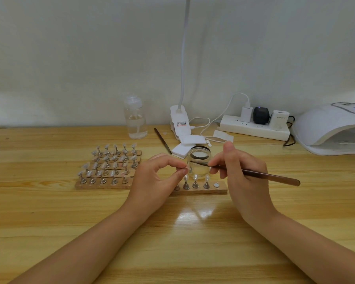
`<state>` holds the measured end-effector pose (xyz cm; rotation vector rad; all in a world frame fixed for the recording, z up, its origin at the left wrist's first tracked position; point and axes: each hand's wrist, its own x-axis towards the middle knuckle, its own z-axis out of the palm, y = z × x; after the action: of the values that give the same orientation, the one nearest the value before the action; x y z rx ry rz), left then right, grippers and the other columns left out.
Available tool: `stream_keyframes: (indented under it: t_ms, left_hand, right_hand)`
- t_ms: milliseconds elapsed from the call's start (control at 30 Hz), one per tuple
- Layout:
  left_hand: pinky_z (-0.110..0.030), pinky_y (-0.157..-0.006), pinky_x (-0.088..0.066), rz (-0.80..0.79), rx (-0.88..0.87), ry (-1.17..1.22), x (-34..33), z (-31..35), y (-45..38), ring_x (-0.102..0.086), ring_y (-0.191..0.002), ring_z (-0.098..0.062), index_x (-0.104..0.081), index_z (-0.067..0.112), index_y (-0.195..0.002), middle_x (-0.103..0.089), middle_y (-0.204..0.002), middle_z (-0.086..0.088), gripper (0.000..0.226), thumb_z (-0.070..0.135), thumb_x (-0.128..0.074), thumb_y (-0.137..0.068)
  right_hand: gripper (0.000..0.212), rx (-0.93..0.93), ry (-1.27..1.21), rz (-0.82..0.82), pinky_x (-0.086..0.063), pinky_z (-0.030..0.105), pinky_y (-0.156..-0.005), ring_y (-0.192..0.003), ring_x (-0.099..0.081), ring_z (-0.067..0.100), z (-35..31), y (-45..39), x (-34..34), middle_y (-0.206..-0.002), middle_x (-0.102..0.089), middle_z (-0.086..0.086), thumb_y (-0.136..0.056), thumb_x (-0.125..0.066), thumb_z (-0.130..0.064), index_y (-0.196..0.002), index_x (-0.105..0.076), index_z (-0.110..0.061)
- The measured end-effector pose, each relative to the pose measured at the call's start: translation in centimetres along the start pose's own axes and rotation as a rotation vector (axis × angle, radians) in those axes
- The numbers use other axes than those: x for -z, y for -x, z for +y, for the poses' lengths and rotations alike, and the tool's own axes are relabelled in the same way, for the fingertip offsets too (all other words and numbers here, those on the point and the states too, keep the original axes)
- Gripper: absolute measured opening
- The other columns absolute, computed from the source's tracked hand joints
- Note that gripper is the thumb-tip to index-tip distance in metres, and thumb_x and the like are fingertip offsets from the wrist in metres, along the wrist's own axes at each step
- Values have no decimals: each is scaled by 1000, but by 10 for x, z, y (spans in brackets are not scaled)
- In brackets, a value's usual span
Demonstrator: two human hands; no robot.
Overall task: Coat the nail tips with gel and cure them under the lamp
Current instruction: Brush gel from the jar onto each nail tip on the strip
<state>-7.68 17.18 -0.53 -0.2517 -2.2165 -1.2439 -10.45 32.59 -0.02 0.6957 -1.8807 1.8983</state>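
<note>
My left hand (158, 177) pinches a small nail tip (185, 168) between thumb and fingertips, just above a wooden strip (201, 190) that carries three nail tips on metal stands. My right hand (242, 171) grips a thin brown brush (260, 174), whose dark tip points left, close to the pinched nail tip and in front of an open glass jar of clear gel (199, 161). The white curing lamp (332, 130) stands at the far right with its display lit.
Several wooden strips with many nail tips on stands (111, 167) lie to the left. Behind are a clear pump bottle (135, 117), a clip desk lamp (180, 119), white cotton pads (191, 143), a second dark tool (162, 140) and a power strip with chargers (254, 128).
</note>
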Motion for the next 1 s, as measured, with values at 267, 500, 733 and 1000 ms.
stream_keyframes:
  t_ms: [267,500,733,1000]
  left_hand:
    - [0,-74,-34,6,7,-7,0,-1,0,-57,-81,8,-66,29,-72,-65,-76,13,24,7,-74,-71]
    - [0,-74,-35,13,12,-9,0,-2,0,-58,-82,8,-66,32,-73,-65,-78,16,25,8,-74,-72]
    - [0,-70,-39,12,49,35,0,-3,1,-60,-81,14,-70,31,-80,-63,-70,33,24,8,-70,-76]
    - [-5,-78,-43,-28,4,14,-2,-6,0,-61,-89,9,-72,20,-89,-67,-86,18,18,7,-63,-82]
  right_hand:
    - [40,-8,-13,-18,-39,8,-51,-49,-55,-1,-1,1,-1,-52,-62,-7,-86,-44,-41,-58,-64,-20]
    - [46,-27,-41,-44,-39,10,-51,-45,-53,3,-2,4,0,-48,-60,0,-85,-45,-45,-53,-64,-18]
    - [39,44,-22,21,-40,10,-50,-50,-56,2,0,1,6,-53,-62,-4,-90,-45,-32,-58,-64,-21]
    - [36,98,98,-20,-42,8,-61,-64,-62,1,4,-1,2,-61,-65,-6,-87,-41,-40,-66,-65,-23]
